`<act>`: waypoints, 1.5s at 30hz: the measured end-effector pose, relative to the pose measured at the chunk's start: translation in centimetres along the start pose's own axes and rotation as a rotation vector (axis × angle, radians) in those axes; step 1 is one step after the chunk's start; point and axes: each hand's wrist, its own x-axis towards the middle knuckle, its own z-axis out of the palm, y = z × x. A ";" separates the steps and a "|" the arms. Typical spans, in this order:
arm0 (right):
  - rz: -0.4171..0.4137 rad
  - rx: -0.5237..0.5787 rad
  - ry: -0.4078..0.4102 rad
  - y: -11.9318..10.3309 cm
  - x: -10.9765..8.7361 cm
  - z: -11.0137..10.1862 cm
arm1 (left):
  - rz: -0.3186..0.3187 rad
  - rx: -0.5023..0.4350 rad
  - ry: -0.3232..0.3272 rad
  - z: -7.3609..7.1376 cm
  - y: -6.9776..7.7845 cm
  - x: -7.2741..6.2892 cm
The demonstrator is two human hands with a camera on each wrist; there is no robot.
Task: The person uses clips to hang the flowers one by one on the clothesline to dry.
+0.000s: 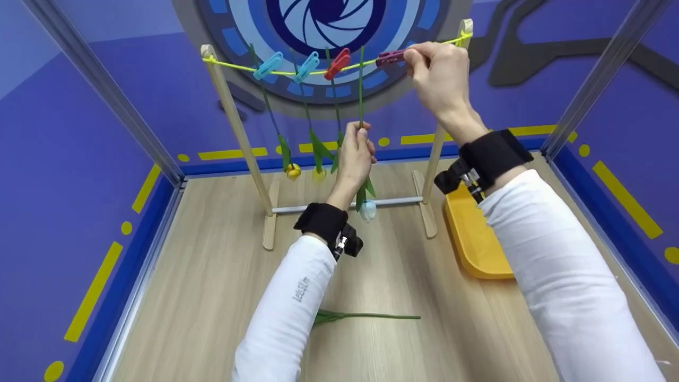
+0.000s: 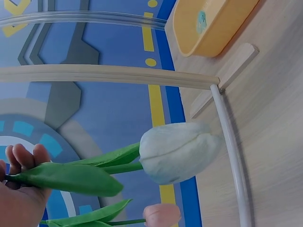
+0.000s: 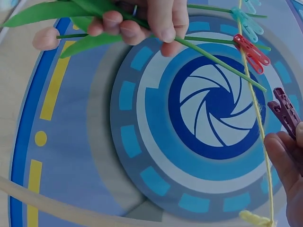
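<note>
My left hand (image 1: pixel 355 151) grips the green stem of a white tulip (image 2: pixel 177 151), which hangs bloom down with its stem end up by the yellow cord (image 1: pixel 233 66). Between the thumb and fingers of my right hand (image 1: pixel 440 77) is a purple clothespin (image 3: pixel 284 109), beside the cord near the stem's top. Two blue clothespins (image 1: pixel 269 66) and a red clothespin (image 1: pixel 338 64) clip other tulips upside down on the cord. Their blooms include a yellow tulip (image 1: pixel 293 171), a paler one (image 1: pixel 319 174) and a pink tulip (image 3: pixel 46 39), hidden in the head view by my left hand.
Wooden posts (image 1: pixel 238 127) hold up the cord, joined low down by a white bar (image 1: pixel 292 209). An orange tray (image 1: pixel 477 260) at the right has a small teal item (image 2: pixel 202 21) inside. Another green stem (image 1: pixel 379 316) lies on the table, partly behind my left sleeve.
</note>
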 end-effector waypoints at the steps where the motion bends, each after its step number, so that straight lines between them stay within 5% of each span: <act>1: 0.008 -0.007 -0.011 -0.1 0.2 0.2 | -0.005 0.009 0.001 0.0 0.0 -0.1; 16: 0.117 -0.071 -0.087 -0.7 1.2 2.3 | -0.045 -0.014 0.015 -0.5 -0.5 -0.1; 35: 0.109 -0.145 -0.293 -1.4 1.9 2.5 | -0.047 0.017 -0.008 -0.4 -0.3 0.0; 45: -0.001 -0.237 -0.361 -2.1 2.1 2.2 | -0.028 -0.016 -0.019 -0.5 -0.2 0.0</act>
